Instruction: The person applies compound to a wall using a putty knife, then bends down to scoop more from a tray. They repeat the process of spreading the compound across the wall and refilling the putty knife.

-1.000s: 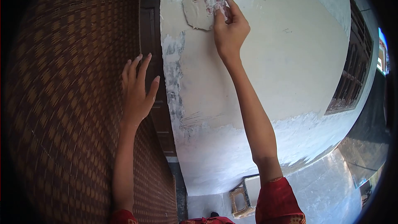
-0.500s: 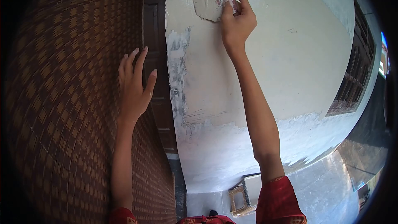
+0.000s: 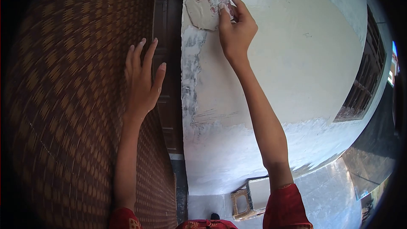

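Paste-smeared plate (image 3: 202, 12) is held at 12 o'clock over the pale wall (image 3: 284, 63), its right edge clamped by the fingers of the right hand (image 3: 238, 34), while the left hand (image 3: 143, 82) is raised toward 10 o'clock near the woven panel (image 3: 72, 80), fingers spread apart

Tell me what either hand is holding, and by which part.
The right hand holds a flat, plaster-smeared plate by its right-hand edge. The left hand holds nothing.
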`<state>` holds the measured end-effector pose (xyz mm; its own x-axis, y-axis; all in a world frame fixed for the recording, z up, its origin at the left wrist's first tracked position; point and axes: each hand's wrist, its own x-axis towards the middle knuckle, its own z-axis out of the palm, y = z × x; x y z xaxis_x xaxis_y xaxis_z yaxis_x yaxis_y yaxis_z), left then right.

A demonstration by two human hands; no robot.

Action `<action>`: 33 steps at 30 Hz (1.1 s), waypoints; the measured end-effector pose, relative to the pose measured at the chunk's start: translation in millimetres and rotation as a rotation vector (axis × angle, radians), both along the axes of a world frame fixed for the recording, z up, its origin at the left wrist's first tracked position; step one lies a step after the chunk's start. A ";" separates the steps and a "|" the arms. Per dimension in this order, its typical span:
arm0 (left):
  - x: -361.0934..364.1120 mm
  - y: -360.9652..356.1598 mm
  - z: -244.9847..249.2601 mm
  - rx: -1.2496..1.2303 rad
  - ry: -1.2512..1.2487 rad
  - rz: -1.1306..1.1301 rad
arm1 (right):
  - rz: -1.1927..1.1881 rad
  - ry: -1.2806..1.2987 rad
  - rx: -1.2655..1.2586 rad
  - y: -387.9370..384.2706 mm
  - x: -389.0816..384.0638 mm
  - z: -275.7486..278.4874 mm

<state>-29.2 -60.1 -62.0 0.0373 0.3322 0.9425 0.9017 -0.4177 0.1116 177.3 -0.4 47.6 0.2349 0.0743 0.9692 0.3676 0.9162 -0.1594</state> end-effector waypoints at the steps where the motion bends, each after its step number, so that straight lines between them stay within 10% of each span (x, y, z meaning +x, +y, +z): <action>1: -2.5 -0.3 0.0 0.006 -0.018 0.000 | -0.047 0.077 -0.020 -0.3 5.8 2.3; 8: -11.7 -5.8 -5.7 -0.003 -0.036 -0.015 | 0.135 0.424 0.079 -12.9 91.9 11.5; 14: -1.6 -6.4 -9.8 -0.029 0.010 -0.024 | -0.022 0.017 -0.001 -4.2 -17.7 -11.6; 33: -15.9 -15.0 -9.2 -0.073 -0.005 -0.042 | -0.049 0.244 0.095 1.9 -41.3 -24.1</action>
<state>-45.1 -75.1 -71.2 0.0480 0.3987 0.9158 0.8831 -0.4453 0.1476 136.0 1.5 23.5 0.4632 -0.0310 0.8857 0.3731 0.9134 -0.1631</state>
